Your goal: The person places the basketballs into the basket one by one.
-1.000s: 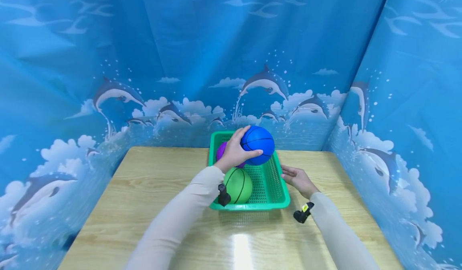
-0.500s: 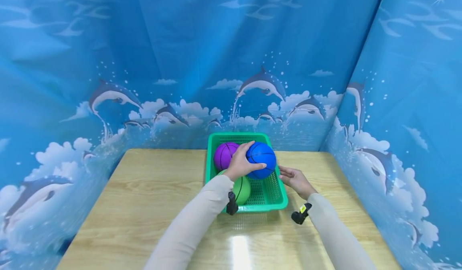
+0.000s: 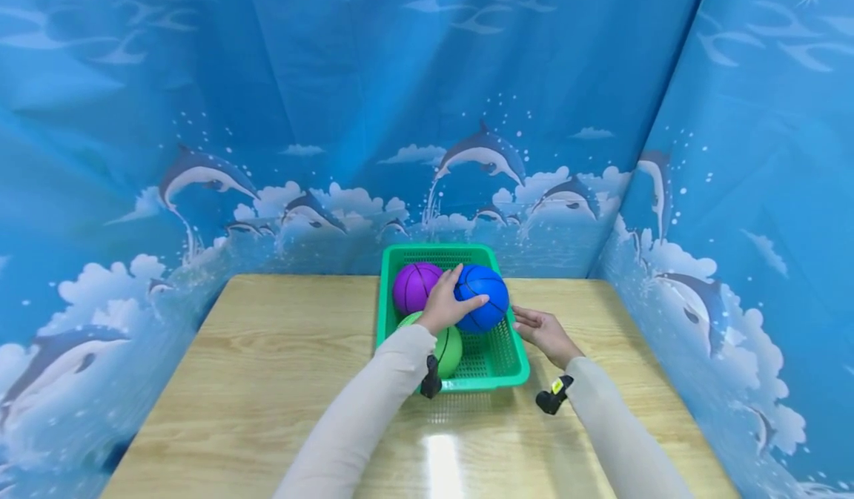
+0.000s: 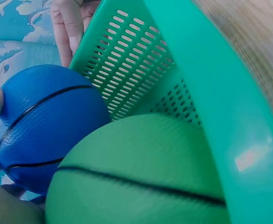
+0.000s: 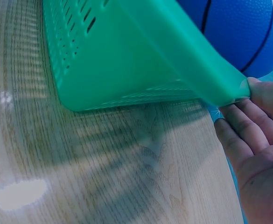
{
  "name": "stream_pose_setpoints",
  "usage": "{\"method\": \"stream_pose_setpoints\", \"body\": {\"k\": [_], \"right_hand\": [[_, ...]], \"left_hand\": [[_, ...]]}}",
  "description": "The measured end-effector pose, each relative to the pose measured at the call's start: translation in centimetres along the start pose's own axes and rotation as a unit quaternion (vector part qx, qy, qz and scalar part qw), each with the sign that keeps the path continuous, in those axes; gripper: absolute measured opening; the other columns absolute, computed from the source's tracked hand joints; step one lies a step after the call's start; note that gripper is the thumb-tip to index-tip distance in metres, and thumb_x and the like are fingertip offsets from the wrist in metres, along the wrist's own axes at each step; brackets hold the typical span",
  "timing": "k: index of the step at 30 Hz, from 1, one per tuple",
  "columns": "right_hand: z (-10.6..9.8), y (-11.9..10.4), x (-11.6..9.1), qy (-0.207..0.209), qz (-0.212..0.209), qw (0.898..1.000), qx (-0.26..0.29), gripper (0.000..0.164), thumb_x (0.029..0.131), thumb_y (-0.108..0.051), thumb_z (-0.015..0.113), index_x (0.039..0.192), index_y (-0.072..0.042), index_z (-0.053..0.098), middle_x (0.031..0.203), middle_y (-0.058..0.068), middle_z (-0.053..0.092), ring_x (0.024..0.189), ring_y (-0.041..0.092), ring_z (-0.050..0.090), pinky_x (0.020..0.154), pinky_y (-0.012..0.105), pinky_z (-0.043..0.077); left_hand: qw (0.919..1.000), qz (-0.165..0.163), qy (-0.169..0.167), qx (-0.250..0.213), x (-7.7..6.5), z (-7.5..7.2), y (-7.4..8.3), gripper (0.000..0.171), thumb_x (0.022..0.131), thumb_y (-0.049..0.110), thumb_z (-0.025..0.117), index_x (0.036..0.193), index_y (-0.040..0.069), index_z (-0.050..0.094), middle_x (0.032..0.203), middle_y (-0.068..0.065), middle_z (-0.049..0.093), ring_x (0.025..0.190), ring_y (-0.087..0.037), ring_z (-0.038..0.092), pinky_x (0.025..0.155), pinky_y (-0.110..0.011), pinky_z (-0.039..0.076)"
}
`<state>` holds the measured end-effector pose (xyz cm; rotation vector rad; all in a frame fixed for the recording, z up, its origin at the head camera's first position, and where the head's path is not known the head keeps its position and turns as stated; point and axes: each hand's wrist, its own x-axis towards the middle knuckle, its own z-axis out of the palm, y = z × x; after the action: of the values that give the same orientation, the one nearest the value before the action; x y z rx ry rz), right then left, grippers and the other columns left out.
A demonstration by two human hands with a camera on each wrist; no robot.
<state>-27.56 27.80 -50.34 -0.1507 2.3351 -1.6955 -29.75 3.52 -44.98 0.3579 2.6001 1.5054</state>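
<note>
My left hand (image 3: 445,302) grips a blue toy basketball (image 3: 483,299) from its left side, thumb across the near face. The ball sits low in the right part of a green plastic basket (image 3: 522,365). My right hand (image 3: 548,336) is at the basket's right rim; in the right wrist view the thumb (image 5: 267,93) lies at the rim's edge with fingers beneath it. A purple basketball (image 3: 412,288) rests at the basket's back left. A green basketball (image 3: 450,352) lies at the front left, partly hidden by my left wrist.
The basket stands on a light wooden table (image 3: 287,351), towards its back edge. A blue curtain (image 3: 320,113) printed with dolphins hangs behind the table and along the right side. Each wrist carries a small black camera (image 3: 552,395).
My left hand has lowered the blue basketball into the basket and keeps its grip on it. The purple basketball shows more now. My right hand stays at the rim.
</note>
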Motion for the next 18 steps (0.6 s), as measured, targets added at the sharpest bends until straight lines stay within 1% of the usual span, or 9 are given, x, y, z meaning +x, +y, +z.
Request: {"method": "stream_pose_setpoints", "body": {"k": [3, 7, 18], "right_hand": [[0.0, 0.09, 0.07, 0.001, 0.0, 1.0, 0.004, 0.054, 0.098, -0.015, 0.055, 0.146, 0.001, 0.036, 0.143, 0.027, 0.043, 0.13, 0.039, 0.044, 0.103, 0.045, 0.043], [-0.01, 0.19, 0.05, 0.005, 0.001, 1.0, 0.005, 0.054, 0.098, -0.015, 0.056, 0.145, 0.001, 0.036, 0.142, 0.026, 0.043, 0.13, 0.039, 0.044, 0.103, 0.045, 0.043], [0.05, -0.04, -0.01, 0.002, 0.004, 1.0, 0.011, 0.053, 0.098, -0.013, 0.055, 0.145, 0.002, 0.036, 0.143, 0.026, 0.043, 0.13, 0.039, 0.044, 0.103, 0.044, 0.044]], "left_hand": [[1.0, -0.004, 0.006, 0.003, 0.05, -0.03, -0.2, 0.083, 0.087, 0.047, 0.066, 0.154, 0.023, 0.022, 0.158, -0.014, 0.018, 0.142, -0.039, 0.024, 0.108, -0.058, 0.033], [1.0, 0.002, 0.008, 0.001, 0.13, 0.0, -0.39, 0.083, 0.087, 0.046, 0.066, 0.154, 0.022, 0.023, 0.158, -0.014, 0.019, 0.141, -0.039, 0.026, 0.107, -0.058, 0.034], [1.0, -0.002, 0.002, 0.004, 0.16, -0.14, -0.37, 0.083, 0.087, 0.046, 0.067, 0.154, 0.023, 0.022, 0.159, -0.013, 0.018, 0.142, -0.039, 0.024, 0.108, -0.058, 0.033]]}}
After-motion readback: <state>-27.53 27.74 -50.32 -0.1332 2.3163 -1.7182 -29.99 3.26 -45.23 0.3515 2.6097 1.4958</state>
